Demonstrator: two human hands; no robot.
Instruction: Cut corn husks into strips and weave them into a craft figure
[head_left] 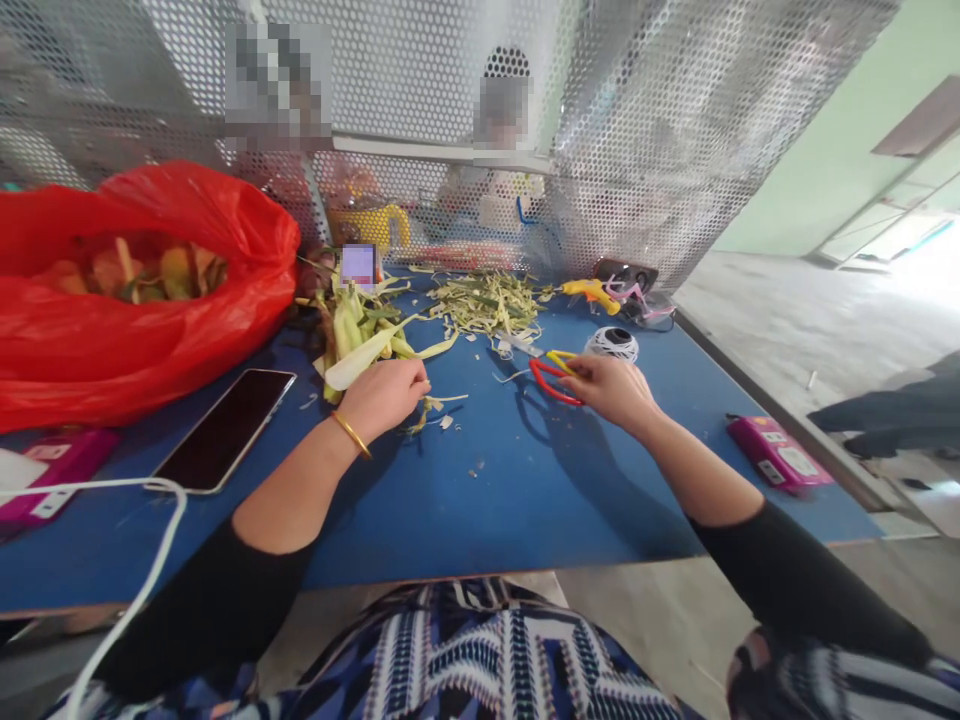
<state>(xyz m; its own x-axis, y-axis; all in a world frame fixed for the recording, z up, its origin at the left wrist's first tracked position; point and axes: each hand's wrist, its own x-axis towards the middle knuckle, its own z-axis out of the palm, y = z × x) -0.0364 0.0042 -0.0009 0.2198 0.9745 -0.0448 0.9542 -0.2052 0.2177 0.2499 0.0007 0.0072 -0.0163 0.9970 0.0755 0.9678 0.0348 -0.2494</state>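
My left hand (386,392), with a gold bangle at the wrist, is closed in a pinch beside a pile of pale green corn husks (349,335). Whatever lies between its fingertips is too small to make out; thin husk scraps (442,402) are just beyond them. On the right, my right hand (611,388) grips scissors (555,380) by their red and yellow handles, the blades pointing away to the left. Behind the blades is a heap of cut husk strips (487,303). A roll of white string (613,344) sits just behind my right hand.
A red plastic bag (150,345) holding husk-like pieces fills the left, with a phone (229,430) before it. A white cable (169,530) crosses the left edge. A yellow glue gun (592,294) and magenta box (780,452) lie right. A perforated metal screen (420,90) stands behind.
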